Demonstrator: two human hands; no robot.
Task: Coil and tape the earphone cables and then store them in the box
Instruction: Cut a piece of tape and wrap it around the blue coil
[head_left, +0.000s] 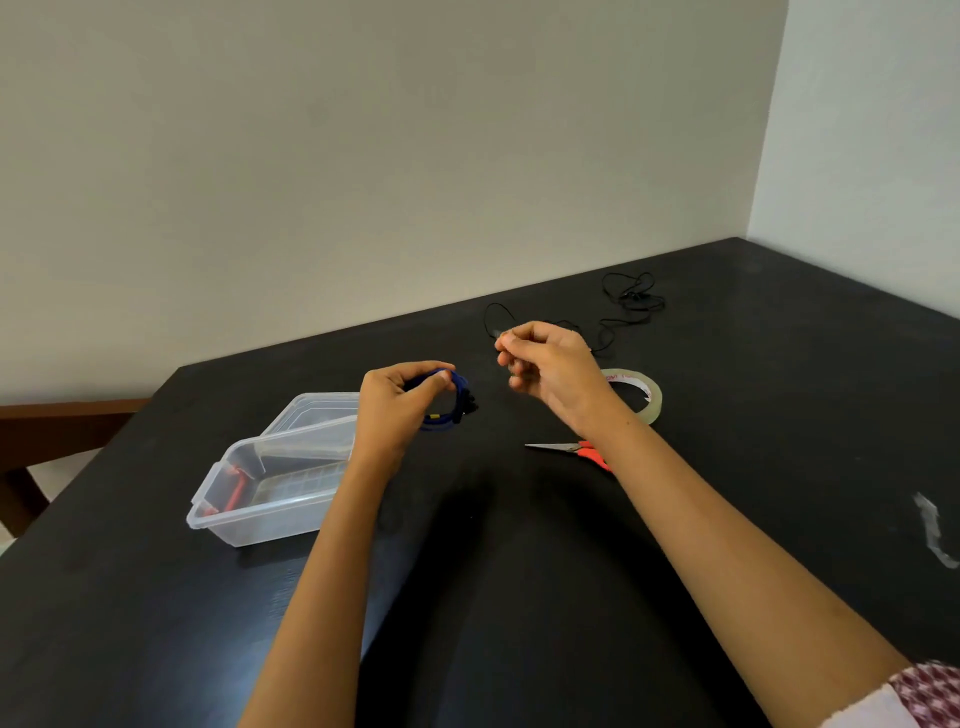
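Note:
My left hand (397, 402) grips a coiled blue earphone cable (451, 402) above the black table (519, 545), thumb and fingers pinched on the coil's top. My right hand (545, 364) hovers to the right of it with fingertips pinched together; whether a piece of clear tape is between them I cannot tell. A loose black earphone cable (631, 304) lies tangled on the table behind my right hand. The clear plastic box (260, 512) sits at the left with a red cable (235, 493) inside. A roll of clear tape (647, 397) lies just right of my right wrist.
Red-handled scissors (574, 449) lie under my right forearm, blades pointing left. The box's clear lid (311, 410) leans behind the box. A scrap of clear tape (935, 530) sticks to the table at the far right. Walls bound the table's far sides.

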